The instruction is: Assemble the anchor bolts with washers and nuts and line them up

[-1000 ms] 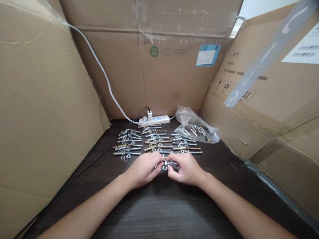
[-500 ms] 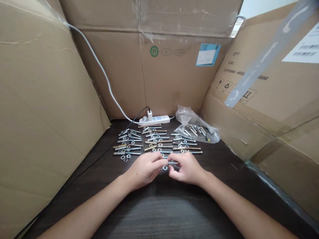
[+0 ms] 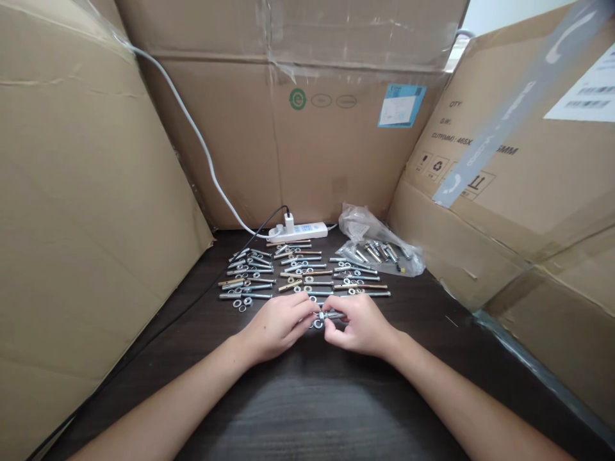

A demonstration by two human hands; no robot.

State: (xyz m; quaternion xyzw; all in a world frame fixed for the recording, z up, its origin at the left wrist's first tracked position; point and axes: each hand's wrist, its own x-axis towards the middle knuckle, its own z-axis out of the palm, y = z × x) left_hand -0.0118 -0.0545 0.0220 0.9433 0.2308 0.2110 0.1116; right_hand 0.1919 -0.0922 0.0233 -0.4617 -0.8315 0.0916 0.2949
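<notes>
My right hand (image 3: 362, 323) pinches a metal expansion bolt (image 3: 335, 315) by its sleeve between thumb and fingers. A hex nut (image 3: 322, 315) shows on the bolt's left end. My left hand (image 3: 281, 323) is closed, its fingertips at that same end, touching the bolt beside the nut; its thumb is mostly hidden. Below the fingertips, a loose washer (image 3: 318, 324) lies on the dark table. Just beyond both hands are rows of disassembled parts: long bolts (image 3: 360, 294), sleeves (image 3: 291, 286), nuts (image 3: 247, 301) and washers (image 3: 237, 303).
A clear plastic bag (image 3: 355, 224) with several assembled bolts lies at the back right. Behind the parts stands a white power strip (image 3: 312, 230) with a charger (image 3: 289, 222). A black cable (image 3: 168, 328) crosses the table's left side. Cardboard walls (image 3: 230, 141) enclose the table (image 3: 307, 416).
My left fingertips have drawn back slightly to the left, uncovering the nut on the bolt. My right hand keeps its grip in nearly the same place.
</notes>
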